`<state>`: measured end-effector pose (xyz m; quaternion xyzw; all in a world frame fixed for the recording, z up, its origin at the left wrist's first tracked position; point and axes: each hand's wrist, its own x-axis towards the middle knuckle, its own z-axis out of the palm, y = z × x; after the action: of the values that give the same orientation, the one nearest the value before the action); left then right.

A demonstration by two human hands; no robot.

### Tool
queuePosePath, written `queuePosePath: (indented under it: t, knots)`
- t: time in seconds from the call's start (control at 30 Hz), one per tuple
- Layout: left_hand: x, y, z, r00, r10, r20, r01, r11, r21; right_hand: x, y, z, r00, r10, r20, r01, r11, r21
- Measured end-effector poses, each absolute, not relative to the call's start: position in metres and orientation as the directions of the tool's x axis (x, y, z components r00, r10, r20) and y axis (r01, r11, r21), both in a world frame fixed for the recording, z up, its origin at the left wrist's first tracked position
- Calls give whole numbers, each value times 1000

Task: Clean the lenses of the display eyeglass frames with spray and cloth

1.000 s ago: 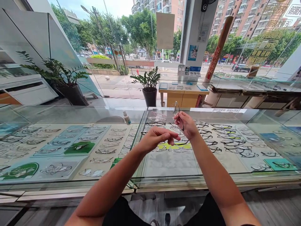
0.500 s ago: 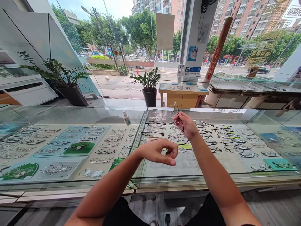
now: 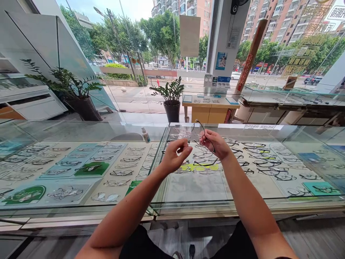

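Note:
My right hand (image 3: 215, 143) is closed on a pair of eyeglasses (image 3: 202, 126), raised over the glass display counter (image 3: 194, 187). Thin dark temple arms curve above and below the fingers; the lenses are hard to make out. To the left, my left hand (image 3: 175, 154) hovers above the counter top, fingers curled and thumb close to the fingertips. Whether anything is between them is hidden. A small gap separates it from the eyeglasses. Under the glass lie rows of spectacle frames (image 3: 206, 169), some around a yellow-green strip.
A small white spray bottle (image 3: 146, 135) stands on the counter, left of my hands. More frames lie in the left case on a green card (image 3: 91, 169). Beyond the counter are a potted plant (image 3: 171, 108), a wooden cabinet (image 3: 211, 114) and a large window.
My left hand has moved up and away, its thumb now nearer the fingers. The beige cloth behind it no longer shows. My right hand has turned the eyeglasses slightly.

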<state>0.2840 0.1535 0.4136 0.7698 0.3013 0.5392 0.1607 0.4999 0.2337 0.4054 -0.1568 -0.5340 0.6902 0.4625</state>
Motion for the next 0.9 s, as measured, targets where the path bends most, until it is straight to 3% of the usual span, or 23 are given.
queuePosePath:
  t: [0.07,0.13,0.23,0.5,0.67,0.77,0.9]
  knots:
    - [280,160,411,104,494,863,473,-788,394,503,232,407,-561,781,274,-436,2,-900]
    - [277,166,409,135,397,908,599,-763,244,505,230,409,-604,750,271,-401,8,-916]
    - [273,174,407,236,365,901,650,-748,133,508,229,412,-665,699,261,-349,17,-937]
    - [272,178,403,277,291,916,631,-774,56,509,228,411,-745,621,244,-242,90,-966]
    - [270,174,415,208,204,957,632,-775,28,512,217,440,-687,670,279,-155,240,-958]
    - [266,176,443,165,122,979,665,-746,-19,523,209,476,-593,686,421,-120,442,-889]
    - [267,181,494,30,6,1000,713,-701,-17,539,195,523,-450,565,692,-90,742,-664]
